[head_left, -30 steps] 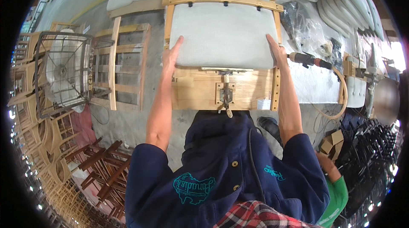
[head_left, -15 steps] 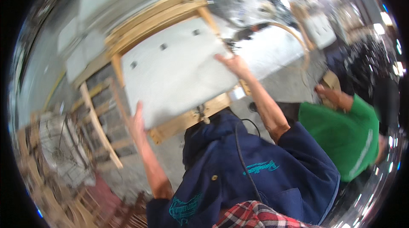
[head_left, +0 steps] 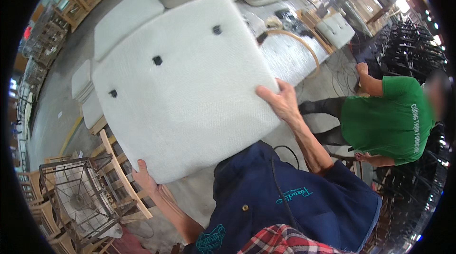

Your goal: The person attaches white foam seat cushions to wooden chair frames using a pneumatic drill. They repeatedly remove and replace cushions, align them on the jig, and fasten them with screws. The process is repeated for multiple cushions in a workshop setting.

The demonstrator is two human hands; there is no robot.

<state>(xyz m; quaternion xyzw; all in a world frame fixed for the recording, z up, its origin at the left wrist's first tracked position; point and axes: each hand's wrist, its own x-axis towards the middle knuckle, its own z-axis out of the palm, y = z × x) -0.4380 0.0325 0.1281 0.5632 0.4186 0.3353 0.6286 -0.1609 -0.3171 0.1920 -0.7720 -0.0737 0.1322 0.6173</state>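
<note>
Above the floor, lifted: white seat cushion (head_left: 183,88), tilted.
Left hand (head_left: 145,178): clasps lower edge.
Right hand (head_left: 280,102): clamps right corner.
Handling: likely light, soft, bulky; best held at opposite edges.

Both hands lift a white seat cushion (head_left: 183,88): left hand (head_left: 145,178) under its lower corner, right hand (head_left: 280,102) gripping its right edge, above a wooden chair frame (head_left: 126,183).

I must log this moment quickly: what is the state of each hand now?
Left hand: closed on the lower edge of the white seat cushion, holding it up.
Right hand: gripping the cushion's right edge.
</note>
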